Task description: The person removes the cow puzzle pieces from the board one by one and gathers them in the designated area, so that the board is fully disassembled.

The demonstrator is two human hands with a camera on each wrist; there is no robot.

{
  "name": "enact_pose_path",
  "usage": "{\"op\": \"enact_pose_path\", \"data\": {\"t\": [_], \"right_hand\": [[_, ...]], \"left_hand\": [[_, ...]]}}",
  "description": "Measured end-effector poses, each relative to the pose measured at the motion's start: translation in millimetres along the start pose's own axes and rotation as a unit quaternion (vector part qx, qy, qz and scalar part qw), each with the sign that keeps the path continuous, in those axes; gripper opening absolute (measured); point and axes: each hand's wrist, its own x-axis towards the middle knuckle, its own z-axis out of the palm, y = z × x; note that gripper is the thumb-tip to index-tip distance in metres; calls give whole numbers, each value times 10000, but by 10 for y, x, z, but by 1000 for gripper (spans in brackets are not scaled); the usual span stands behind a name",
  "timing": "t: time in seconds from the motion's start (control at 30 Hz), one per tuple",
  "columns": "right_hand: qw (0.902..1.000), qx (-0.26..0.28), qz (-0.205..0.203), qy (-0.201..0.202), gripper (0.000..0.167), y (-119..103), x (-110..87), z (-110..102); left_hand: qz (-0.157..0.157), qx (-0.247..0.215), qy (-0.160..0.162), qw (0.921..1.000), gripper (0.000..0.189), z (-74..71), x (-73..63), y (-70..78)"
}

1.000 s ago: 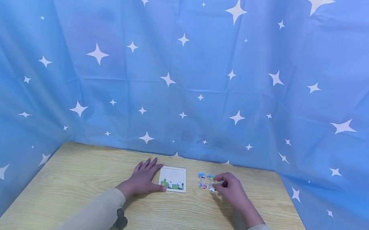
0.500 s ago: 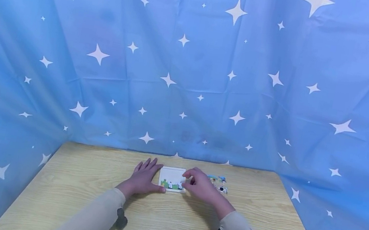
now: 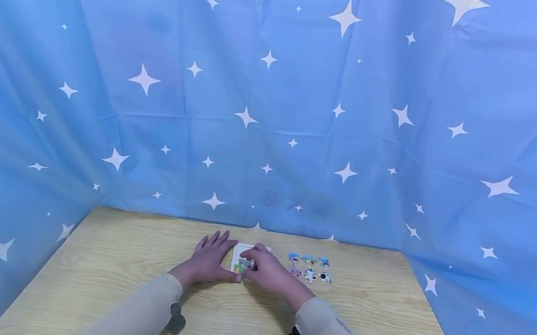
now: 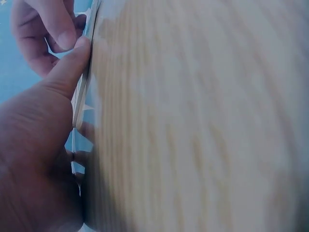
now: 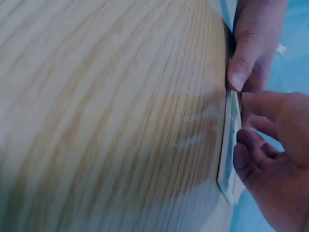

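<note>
A star-printed blue curtain [image 3: 281,92] fills the upper frame above the wooden desk [image 3: 122,279]. At lower centre, the left hand [image 3: 208,259] lies spread beside the puzzle tray [image 3: 240,250]. The right hand [image 3: 268,271] rests on the tray, fingers curled; any held piece is hidden. Loose pieces [image 3: 309,267] sit right.

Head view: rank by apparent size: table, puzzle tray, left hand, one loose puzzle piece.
1. Table: largest.
2. Left hand.
3. Puzzle tray: mostly covered by the right hand, so its place against the left hand is unsure.
4. Loose puzzle piece: smallest.
</note>
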Motion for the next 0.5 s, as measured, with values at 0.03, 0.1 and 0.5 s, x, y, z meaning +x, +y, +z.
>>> {"op": "enact_pose_path", "data": {"t": [0.03,0.1,0.5], "right_hand": [[10000,-27,-10,-11,44,-9,12,8],[9999,-90,-46,-33,45,-19,35,24],[9991,-265,2,-333,39,-33,47,-11]], "left_hand": [[5,4,5,10000,117,2,2,-4],[-5,28,11,10000,117,6,5,-9],[-73,62,-40,9999,115,2,1,9]]}}
